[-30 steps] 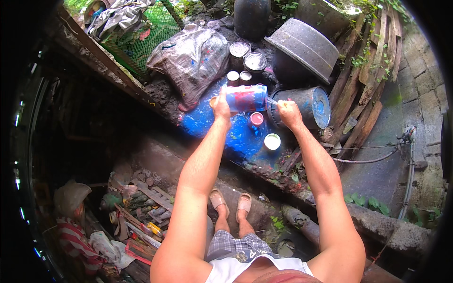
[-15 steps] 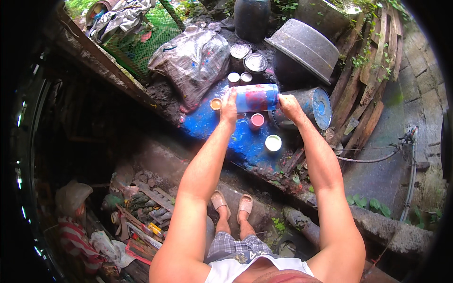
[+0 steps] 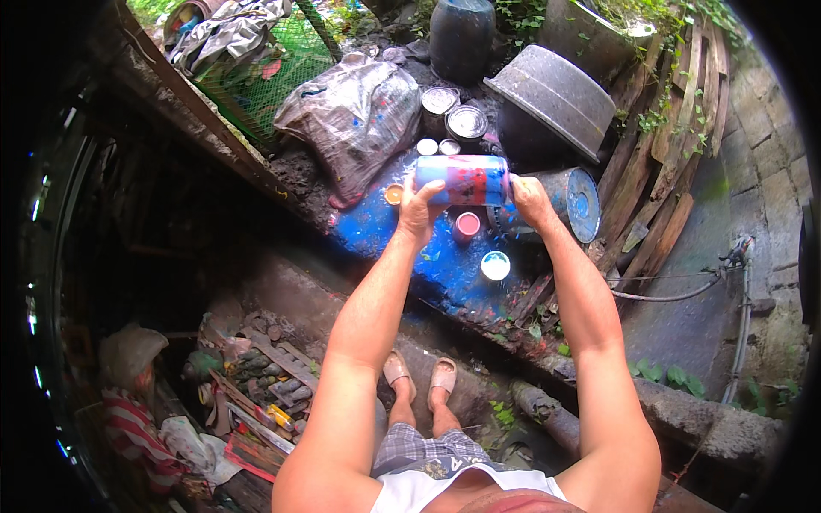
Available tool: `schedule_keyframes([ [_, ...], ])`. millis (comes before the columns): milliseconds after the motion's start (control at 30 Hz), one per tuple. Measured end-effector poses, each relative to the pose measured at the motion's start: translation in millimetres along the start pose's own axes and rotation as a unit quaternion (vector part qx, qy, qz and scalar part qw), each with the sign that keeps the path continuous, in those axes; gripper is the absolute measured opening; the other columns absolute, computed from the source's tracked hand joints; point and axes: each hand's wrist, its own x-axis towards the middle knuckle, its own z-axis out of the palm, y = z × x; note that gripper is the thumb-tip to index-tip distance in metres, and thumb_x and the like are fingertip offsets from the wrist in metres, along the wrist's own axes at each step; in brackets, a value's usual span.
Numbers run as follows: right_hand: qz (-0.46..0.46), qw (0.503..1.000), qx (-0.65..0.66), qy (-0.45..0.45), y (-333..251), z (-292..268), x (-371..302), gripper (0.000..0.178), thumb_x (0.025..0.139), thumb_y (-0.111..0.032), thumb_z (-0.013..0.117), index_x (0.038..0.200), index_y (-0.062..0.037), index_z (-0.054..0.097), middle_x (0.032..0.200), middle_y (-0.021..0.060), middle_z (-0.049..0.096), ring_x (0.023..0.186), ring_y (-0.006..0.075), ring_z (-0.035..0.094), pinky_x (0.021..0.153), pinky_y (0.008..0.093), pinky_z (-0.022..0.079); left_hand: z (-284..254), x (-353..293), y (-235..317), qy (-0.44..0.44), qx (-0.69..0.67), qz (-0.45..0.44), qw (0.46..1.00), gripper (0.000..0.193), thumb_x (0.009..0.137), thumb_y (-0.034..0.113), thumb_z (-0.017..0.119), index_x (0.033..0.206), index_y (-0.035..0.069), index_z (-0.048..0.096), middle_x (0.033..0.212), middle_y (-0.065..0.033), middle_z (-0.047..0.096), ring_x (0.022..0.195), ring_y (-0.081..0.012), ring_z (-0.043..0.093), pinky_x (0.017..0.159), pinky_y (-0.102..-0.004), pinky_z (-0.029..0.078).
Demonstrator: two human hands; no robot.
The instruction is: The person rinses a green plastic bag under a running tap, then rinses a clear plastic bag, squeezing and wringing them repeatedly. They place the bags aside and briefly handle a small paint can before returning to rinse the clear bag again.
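Note:
In front of me a cylindrical container (image 3: 472, 181), streaked blue and red with paint, lies sideways between my hands, above a blue-stained surface (image 3: 436, 269). My left hand (image 3: 417, 211) grips its left end from below, thumb across the near side. At the other end my right hand (image 3: 532, 202) is closed, its fingers partly hidden, so its exact hold is unclear. Just below the container are a cup of pink paint (image 3: 467, 226) and a cup of white paint (image 3: 495, 266). A cup of orange paint (image 3: 394, 194) sits beside my left hand.
Behind the container are several paint cans (image 3: 467, 123) and a stuffed plastic sack (image 3: 355, 111). A paint-stained drum (image 3: 583, 205) lies on its side near my right hand, below a tilted grey basin (image 3: 560, 98). Wooden planks (image 3: 658, 171) are stacked at right; scrap (image 3: 265, 385) lies at lower left.
The container has turned about its length, so its red patches sit differently. My left hand has shifted its grip, with the thumb now across the near side. My right hand stays at the right end.

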Motion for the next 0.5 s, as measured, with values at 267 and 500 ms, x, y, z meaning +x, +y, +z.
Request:
schedule_keyframes([
  [267,0.021,0.999,-0.03,0.011,-1,-2,-17,0.009,0.091,0.0,0.062,0.087,-0.0022,0.054,0.072,0.0217,0.064,0.069,0.045,0.068,0.062,0.0549,0.053,-41,6,16,0.084,0.045,0.025,0.995,0.068,0.082,0.039,0.087,0.139,0.011,0.063,0.127,-0.0055,0.068,0.113,-0.0222,0.067,0.083,-0.0405,0.06],
  [500,0.137,0.989,0.055,0.005,-10,-4,-34,0.007,0.092,0.001,0.062,0.088,-0.0023,0.057,0.071,0.0201,0.064,0.069,0.0437,0.068,0.063,0.0531,0.054,-32,-4,25,0.124,-0.02,0.033,0.991,0.054,0.089,0.039,0.084,0.13,0.011,0.065,0.114,-0.0054,0.073,0.099,-0.0193,0.073,0.077,-0.0382,0.065],
])
